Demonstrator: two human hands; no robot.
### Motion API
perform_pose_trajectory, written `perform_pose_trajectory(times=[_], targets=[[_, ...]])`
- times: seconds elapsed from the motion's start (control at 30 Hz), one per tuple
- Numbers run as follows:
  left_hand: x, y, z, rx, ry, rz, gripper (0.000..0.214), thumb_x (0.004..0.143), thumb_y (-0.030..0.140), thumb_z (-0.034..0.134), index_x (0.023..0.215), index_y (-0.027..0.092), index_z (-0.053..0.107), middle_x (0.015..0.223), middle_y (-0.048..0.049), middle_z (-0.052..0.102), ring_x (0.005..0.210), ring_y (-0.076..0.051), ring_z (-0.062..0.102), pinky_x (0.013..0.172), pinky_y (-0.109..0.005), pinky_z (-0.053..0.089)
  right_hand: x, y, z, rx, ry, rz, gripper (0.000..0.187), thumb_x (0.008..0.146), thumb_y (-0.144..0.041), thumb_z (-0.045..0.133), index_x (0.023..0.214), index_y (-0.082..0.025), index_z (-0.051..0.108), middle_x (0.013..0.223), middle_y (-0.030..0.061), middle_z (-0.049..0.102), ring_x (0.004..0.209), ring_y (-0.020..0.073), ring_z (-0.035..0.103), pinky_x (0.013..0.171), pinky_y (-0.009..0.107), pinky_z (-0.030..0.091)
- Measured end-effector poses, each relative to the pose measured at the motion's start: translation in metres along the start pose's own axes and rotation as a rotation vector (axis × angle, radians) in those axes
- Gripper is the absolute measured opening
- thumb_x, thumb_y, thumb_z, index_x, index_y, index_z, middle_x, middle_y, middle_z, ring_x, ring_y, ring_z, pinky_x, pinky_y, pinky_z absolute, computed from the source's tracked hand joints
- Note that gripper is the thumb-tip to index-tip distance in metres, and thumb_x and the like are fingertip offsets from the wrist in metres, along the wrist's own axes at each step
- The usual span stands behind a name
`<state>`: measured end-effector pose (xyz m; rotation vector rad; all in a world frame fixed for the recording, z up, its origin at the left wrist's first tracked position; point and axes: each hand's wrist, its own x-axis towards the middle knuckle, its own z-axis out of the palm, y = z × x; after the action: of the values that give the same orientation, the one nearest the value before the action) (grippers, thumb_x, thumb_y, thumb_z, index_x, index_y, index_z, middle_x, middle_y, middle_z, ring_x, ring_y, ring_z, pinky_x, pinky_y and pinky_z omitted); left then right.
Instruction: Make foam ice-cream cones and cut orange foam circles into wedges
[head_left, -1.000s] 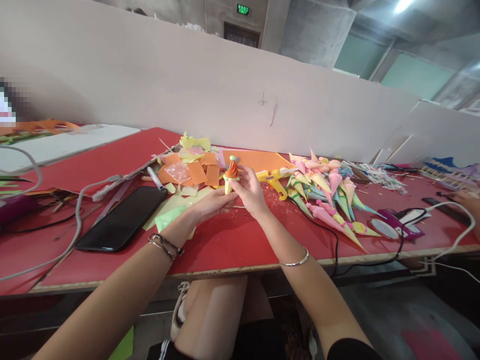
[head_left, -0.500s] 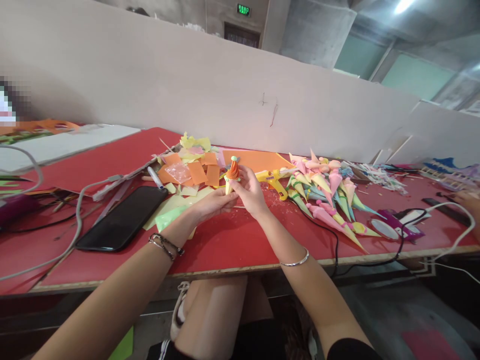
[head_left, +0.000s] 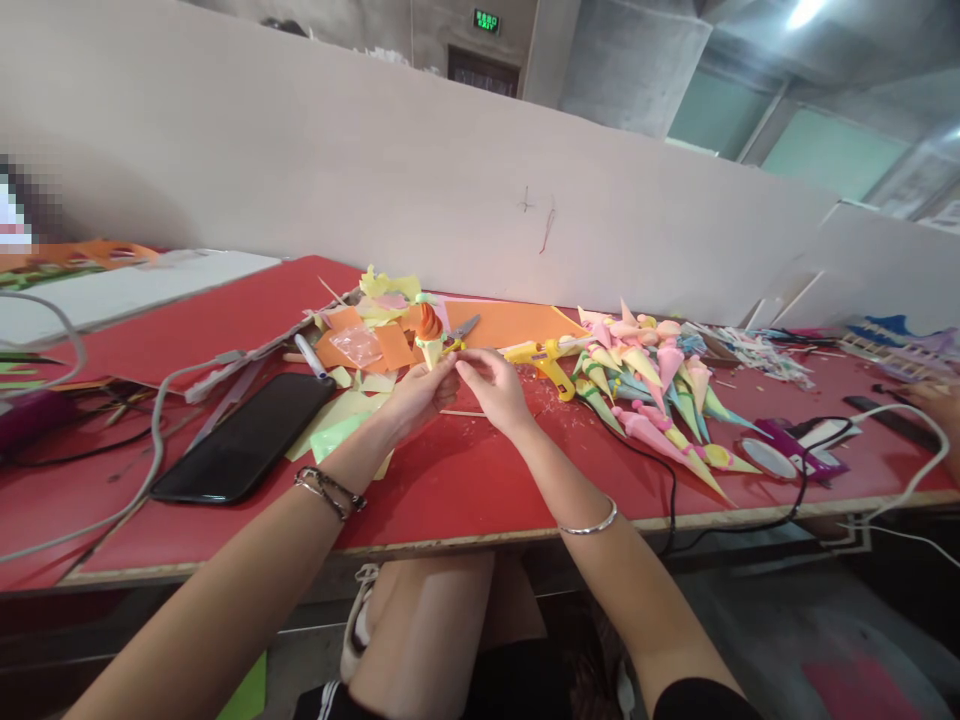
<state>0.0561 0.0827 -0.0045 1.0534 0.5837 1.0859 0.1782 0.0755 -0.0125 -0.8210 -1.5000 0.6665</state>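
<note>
A small craft ice cream cone, with an orange swirl, a pale green top and a cream cone, stands nearly upright in my left hand. The thumb and fingers of that hand are closed around its lower end. My right hand is beside it, thumb and forefinger pinched close to the left fingertips; whatever is between them is too small to make out. Just behind the hands lie scissors with yellow handles. A yellow glue gun rests to the right of my right hand.
Several pastel paper cones are piled right of the glue gun. Orange and yellow paper pieces lie behind my left hand. A black phone and a pen are at left. Cables cross the red table. Another person's hand shows far right.
The ice cream cone has moved left, from between both hands into my left hand alone. My right hand has come off its side and now pinches lower down. The scissors behind are uncovered.
</note>
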Motion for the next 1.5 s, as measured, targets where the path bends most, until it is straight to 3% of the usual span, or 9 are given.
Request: perform_pose_trajectory(times=[0.2, 0.4, 0.7, 0.93, 1.27, 1.5], targets=[[-0.0005, -0.0011, 0.0004, 0.040, 0.071, 0.028, 0.038, 0.069, 0.040, 0.069, 0.057, 0.017, 0.042, 0.046, 0.0101, 0.024, 0.040, -0.003, 0.022, 0.039, -0.018, 0.020, 0.0005, -0.0051, -0.0037, -0.133, -0.016, -0.139, 0.009, 0.077, -0.026, 0.057, 0.080, -0.020, 0.063, 0.082, 0.0017, 0.060, 0.078, 0.0135, 0.059, 0.073, 0.028, 0.051], [0.0001, -0.0016, -0.0004, 0.061, 0.027, 0.049, 0.041, 0.067, 0.042, 0.070, 0.056, 0.017, 0.039, 0.046, 0.0101, 0.024, 0.040, -0.003, 0.021, 0.039, -0.018, 0.018, 0.0007, -0.0076, -0.0044, -0.208, 0.041, -0.195, 0.007, 0.077, -0.023, 0.057, 0.073, -0.021, 0.062, 0.077, 0.0010, 0.059, 0.077, 0.0140, 0.057, 0.070, 0.027, 0.049], [-0.0005, 0.0015, 0.0013, 0.026, -0.008, 0.025, 0.038, 0.063, 0.039, 0.074, 0.059, 0.016, 0.045, 0.047, 0.0103, 0.025, 0.041, -0.003, 0.022, 0.039, -0.016, 0.020, -0.0004, -0.0096, -0.0033, -0.131, 0.103, -0.139, 0.007, 0.077, -0.024, 0.055, 0.073, -0.020, 0.059, 0.076, 0.0008, 0.058, 0.073, 0.0134, 0.057, 0.067, 0.026, 0.049], [0.0009, 0.0024, 0.0003, -0.012, 0.057, -0.023, 0.030, 0.065, 0.036, 0.073, 0.068, 0.013, 0.054, 0.044, 0.0111, 0.025, 0.038, -0.002, 0.020, 0.036, -0.015, 0.017, 0.0023, -0.0068, -0.0033, 0.054, 0.204, -0.001, 0.019, 0.081, -0.037, 0.050, 0.076, -0.019, 0.056, 0.073, 0.0005, 0.060, 0.068, 0.0122, 0.058, 0.063, 0.024, 0.048], [0.0005, 0.0033, 0.0026, -0.056, 0.075, -0.077, 0.026, 0.069, 0.029, 0.072, 0.068, 0.012, 0.053, 0.043, 0.0111, 0.028, 0.036, -0.001, 0.023, 0.035, -0.014, 0.018, 0.0030, -0.0076, -0.0021, 0.283, 0.172, 0.063, 0.011, 0.072, -0.029, 0.060, 0.076, -0.020, 0.055, 0.072, 0.0000, 0.066, 0.067, 0.0136, 0.065, 0.071, 0.028, 0.051], [-0.0001, 0.0038, 0.0030, -0.082, 0.067, -0.093, 0.028, 0.069, 0.029, 0.072, 0.062, 0.013, 0.050, 0.043, 0.0107, 0.028, 0.036, -0.002, 0.023, 0.034, -0.013, 0.019, 0.0038, -0.0045, -0.0029, 0.238, 0.145, 0.071, 0.013, 0.074, -0.029, 0.058, 0.081, -0.019, 0.062, 0.069, 0.0000, 0.066, 0.064, 0.0130, 0.063, 0.068, 0.028, 0.052]])
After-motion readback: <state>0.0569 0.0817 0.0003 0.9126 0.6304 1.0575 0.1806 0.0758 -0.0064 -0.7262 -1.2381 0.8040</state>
